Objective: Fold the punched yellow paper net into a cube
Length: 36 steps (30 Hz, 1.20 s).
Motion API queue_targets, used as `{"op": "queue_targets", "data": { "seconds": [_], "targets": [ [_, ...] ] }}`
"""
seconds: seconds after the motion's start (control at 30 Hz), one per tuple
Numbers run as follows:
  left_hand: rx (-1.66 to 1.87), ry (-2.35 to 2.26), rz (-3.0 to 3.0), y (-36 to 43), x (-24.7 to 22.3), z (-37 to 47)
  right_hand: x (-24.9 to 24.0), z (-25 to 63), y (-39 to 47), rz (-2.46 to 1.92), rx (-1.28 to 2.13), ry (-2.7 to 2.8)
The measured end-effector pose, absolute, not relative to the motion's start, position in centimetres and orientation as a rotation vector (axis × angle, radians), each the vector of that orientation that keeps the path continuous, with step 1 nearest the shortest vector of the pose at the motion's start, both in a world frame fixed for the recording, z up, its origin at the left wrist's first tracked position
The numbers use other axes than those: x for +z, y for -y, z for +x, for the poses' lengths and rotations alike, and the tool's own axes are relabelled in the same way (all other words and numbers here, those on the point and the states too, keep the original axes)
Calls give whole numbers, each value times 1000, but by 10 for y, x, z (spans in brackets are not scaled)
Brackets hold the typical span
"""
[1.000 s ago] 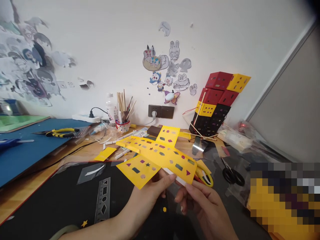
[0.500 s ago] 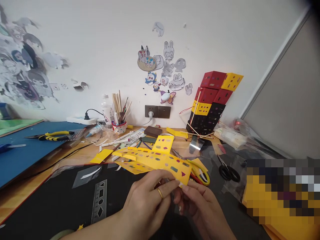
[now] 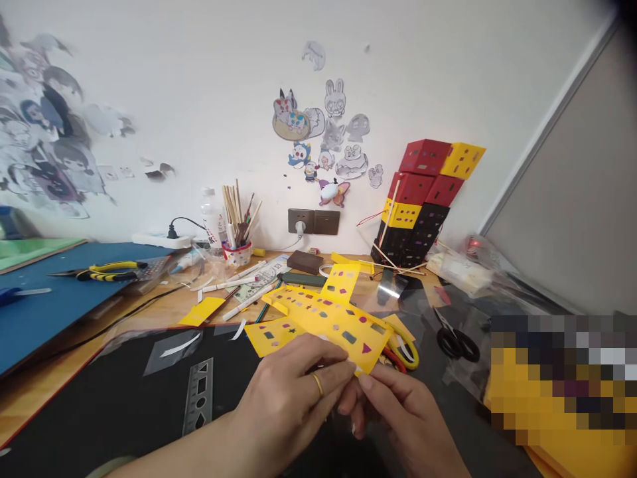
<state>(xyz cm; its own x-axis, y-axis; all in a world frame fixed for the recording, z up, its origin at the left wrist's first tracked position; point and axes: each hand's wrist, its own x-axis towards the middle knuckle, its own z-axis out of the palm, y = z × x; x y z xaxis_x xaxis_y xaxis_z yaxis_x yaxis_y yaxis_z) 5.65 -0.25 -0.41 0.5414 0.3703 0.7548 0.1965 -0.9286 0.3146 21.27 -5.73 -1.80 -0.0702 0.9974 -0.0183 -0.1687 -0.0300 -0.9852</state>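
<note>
A yellow paper cutout (image 3: 323, 315) with flaps and small coloured shapes is held above the black mat (image 3: 134, 405). My left hand (image 3: 298, 378), with a ring on one finger, is closed on its near edge. Beside it my right hand (image 3: 398, 405) pinches the lower right corner of the same paper, the fingertips of both hands almost touching. A small white strip shows at that edge between the fingers. Part of the paper's underside and some right fingers are hidden. Behind the paper's right side lie yellow-handled scissors (image 3: 409, 352).
A clear stencil ruler (image 3: 199, 395) lies left of my hands, black scissors (image 3: 456, 338) to the right. Farther back stand a pen cup (image 3: 237, 253) and stacked red, yellow and black boxes (image 3: 421, 199). Pliers (image 3: 107, 271) rest on a blue board (image 3: 44, 299).
The yellow paper has shifted a little to the right and turned, and its left flap now shows more of its face. Both hands keep their hold.
</note>
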Motion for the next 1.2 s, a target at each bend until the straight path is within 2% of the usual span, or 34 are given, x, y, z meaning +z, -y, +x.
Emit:
{"op": "queue_targets", "data": {
  "seconds": [0.63, 1.2],
  "targets": [
    [1185, -499, 2625, 6, -4, 58, -24, 211, 59, -1230, 971, 1529],
    [1306, -385, 2685, 3, -7, 60, -34, 213, 60, -1262, 838, 1660]
  ]
}}
